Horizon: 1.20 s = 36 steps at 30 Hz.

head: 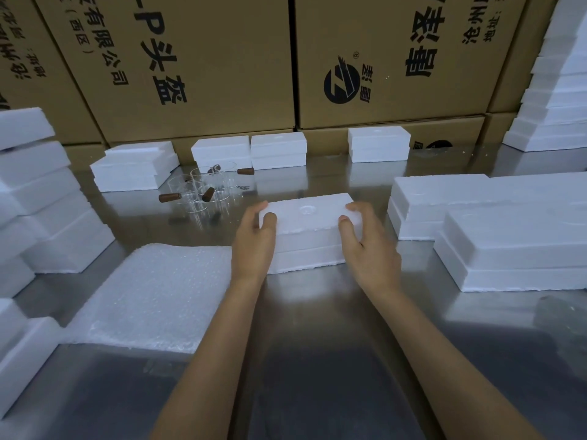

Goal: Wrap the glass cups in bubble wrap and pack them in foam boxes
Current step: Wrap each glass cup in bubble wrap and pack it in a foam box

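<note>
On the steel table (317,312), both hands grip a closed foam box (309,230).

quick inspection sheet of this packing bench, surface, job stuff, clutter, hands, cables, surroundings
surface: shiny metal table, reflective.
job's things: closed foam box at centre; glass cups with brown handles grouped behind it, unwrapped; bubble wrap stack at near left.
clutter: foam box stacks at left and right; more boxes along the back.
grips: left hand and right hand each hold one end of the centre box, fingers curled over the lid.
cables: nothing seen.
surroundings: printed cardboard cartons stacked behind the table.
</note>
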Motion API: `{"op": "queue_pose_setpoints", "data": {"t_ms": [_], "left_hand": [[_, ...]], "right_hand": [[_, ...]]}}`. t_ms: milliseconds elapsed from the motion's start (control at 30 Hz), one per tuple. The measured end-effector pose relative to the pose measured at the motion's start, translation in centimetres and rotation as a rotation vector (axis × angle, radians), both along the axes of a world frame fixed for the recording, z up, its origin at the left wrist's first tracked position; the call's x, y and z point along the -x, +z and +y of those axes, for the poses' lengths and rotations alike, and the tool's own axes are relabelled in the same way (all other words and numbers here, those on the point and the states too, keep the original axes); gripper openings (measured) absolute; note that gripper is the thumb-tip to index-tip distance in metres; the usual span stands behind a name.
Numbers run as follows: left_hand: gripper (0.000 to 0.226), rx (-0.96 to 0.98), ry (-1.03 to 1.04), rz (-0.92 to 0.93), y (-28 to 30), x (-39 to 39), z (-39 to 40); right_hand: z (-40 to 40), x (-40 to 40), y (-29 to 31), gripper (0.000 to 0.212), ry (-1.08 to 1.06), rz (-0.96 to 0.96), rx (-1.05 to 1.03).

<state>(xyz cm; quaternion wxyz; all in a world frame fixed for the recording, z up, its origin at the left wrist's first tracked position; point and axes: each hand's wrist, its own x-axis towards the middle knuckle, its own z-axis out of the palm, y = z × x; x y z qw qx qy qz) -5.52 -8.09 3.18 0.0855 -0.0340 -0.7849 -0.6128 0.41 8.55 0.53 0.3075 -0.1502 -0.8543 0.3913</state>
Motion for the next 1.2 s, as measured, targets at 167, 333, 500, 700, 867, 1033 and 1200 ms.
{"op": "queue_pose_setpoints", "data": {"t_ms": [167, 333, 500, 700, 867, 1033, 1200], "left_hand": [[0.033, 0.423, 0.19, 0.376, -0.2, -1.4, 0.9], [0.032, 0.587, 0.077, 0.601, -0.6, -2.3, 1.2], [0.039, 0.678, 0.132, 0.585, -0.5, -2.6, 1.7], [0.035, 0.684, 0.217, 0.599, -0.4, -2.2, 2.3], [0.03, 0.695, 0.247, 0.611, -0.6, -1.8, 2.4], [0.025, 0.685, 0.24, 0.615, -0.8, -2.0, 2.3], [0.032, 0.645, 0.187, 0.585, -1.0, -2.5, 1.9]], "right_hand": [[-1.1, -0.6, 0.7, 0.038, -0.077, 0.097, -0.343], [-1.7, -0.9, 0.7, 0.038, 0.03, 0.191, -0.494], [-1.9, -1.1, 0.4, 0.055, 0.069, 0.051, -0.554], [-3.0, -0.8, 1.1, 0.068, 0.017, 0.001, -0.545], [-3.1, -0.8, 1.4, 0.068, 0.012, 0.0, -0.549], [-3.3, -0.9, 0.9, 0.06, -0.005, -0.013, -0.544], [-3.1, -1.0, 0.6, 0.061, 0.018, -0.041, -0.556]]}}
